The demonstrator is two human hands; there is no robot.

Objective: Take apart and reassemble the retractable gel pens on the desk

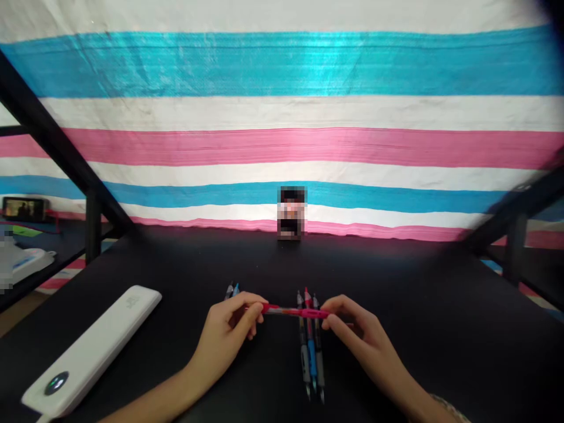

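Note:
A pink pen (pixel 291 311) with a clear middle section is held level above the table, one end in each hand. My left hand (pixel 229 326) pinches its left end between thumb and fingers. At the other end, my right hand (pixel 359 329) grips the pink part the same way. Below the held pen, several pens lie side by side: a grey and black pen (pixel 304 352), a blue pen with a red tip (pixel 312 355) and another grey pen (pixel 320 364). Behind my left hand, the tips of a dark pen (pixel 229 289) and a light blue pen (pixel 236 288) show; the rest is hidden.
A long white power bank (pixel 94 349) with a round display lies on the black table (pixel 185 264) at left. A small blurred object (pixel 291 214) stands at the back edge. Black metal posts (pixel 93 226) flank the table; a phone (pixel 25 208) sits far left. A striped sheet (pixel 282 147) hangs behind.

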